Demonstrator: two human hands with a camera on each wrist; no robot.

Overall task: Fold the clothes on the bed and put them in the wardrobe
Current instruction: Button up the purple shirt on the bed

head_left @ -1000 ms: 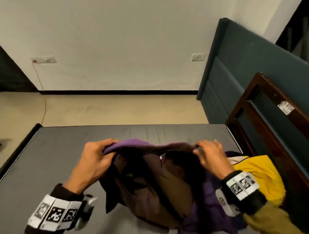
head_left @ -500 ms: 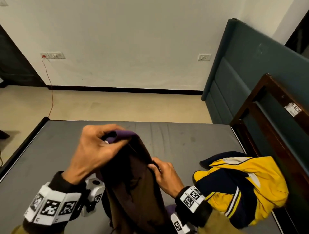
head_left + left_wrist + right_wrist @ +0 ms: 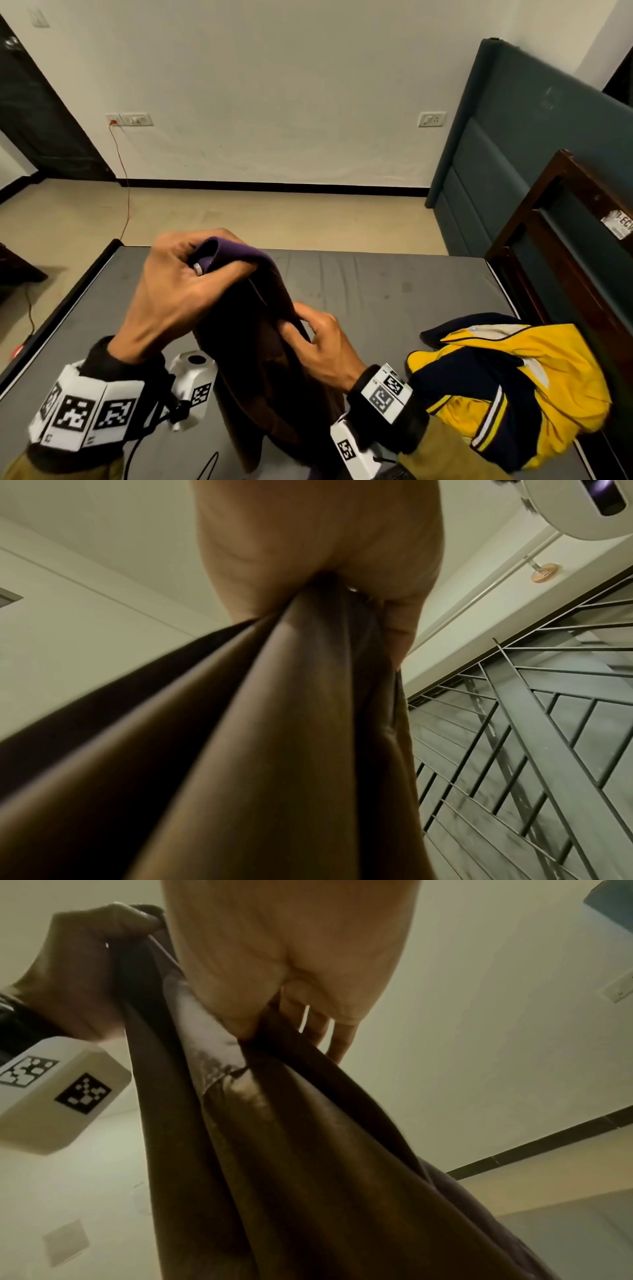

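A dark brown garment with a purple edge [image 3: 260,342] hangs lifted above the grey bed [image 3: 376,287]. My left hand [image 3: 191,274] grips its bunched top edge, raised highest. My right hand [image 3: 308,335] pinches the cloth lower down on its right side. In the left wrist view the brown garment [image 3: 274,737] runs out of my left hand [image 3: 342,588] in long folds. In the right wrist view my right hand [image 3: 274,1010] pinches the brown garment [image 3: 291,1150] near a white label, with my left hand [image 3: 85,969] holding it above. A yellow and navy jacket [image 3: 513,387] lies crumpled at the bed's right.
A dark wooden bed frame [image 3: 561,240] and a teal padded panel [image 3: 496,144] stand at the right. Beyond the bed lies beige floor, with a white wall carrying sockets and a red cable [image 3: 125,192]. A dark doorway [image 3: 41,130] is at the left.
The brown garment went from spread wide between both hands to hanging narrow. My left hand rose with the top edge, and my right hand came in to the left, uncovering the yellow jacket.
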